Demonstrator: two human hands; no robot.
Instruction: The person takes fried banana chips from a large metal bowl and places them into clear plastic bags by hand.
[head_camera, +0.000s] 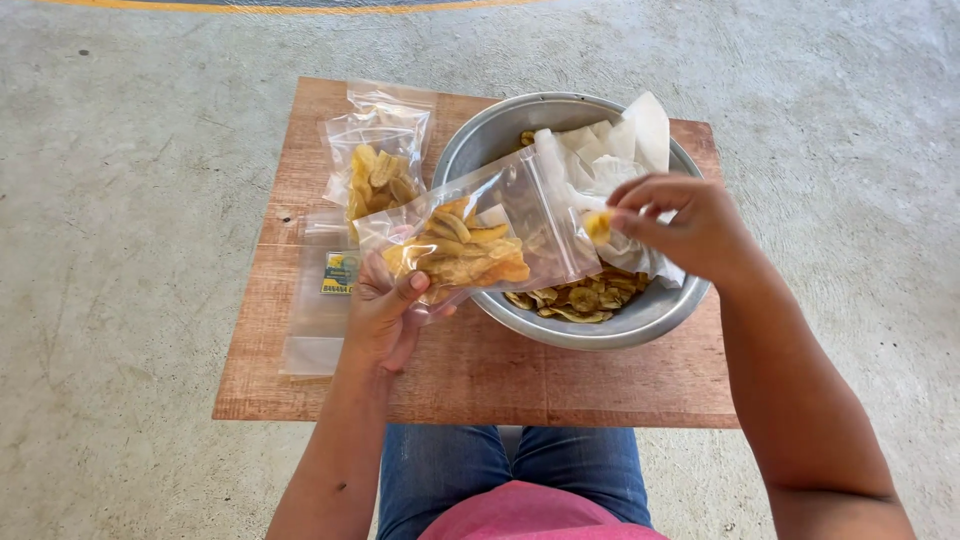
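My left hand grips a clear zip bag partly filled with yellow banana chips, its open mouth turned toward the right over the metal bowl. My right hand pinches a single banana chip at the mouth of that bag. More chips lie in the bowl on crumpled white paper.
A filled chip bag lies at the back left of the small wooden table. Flat empty bags with a label rest at the left edge. Concrete floor surrounds the table; my knees are under its near edge.
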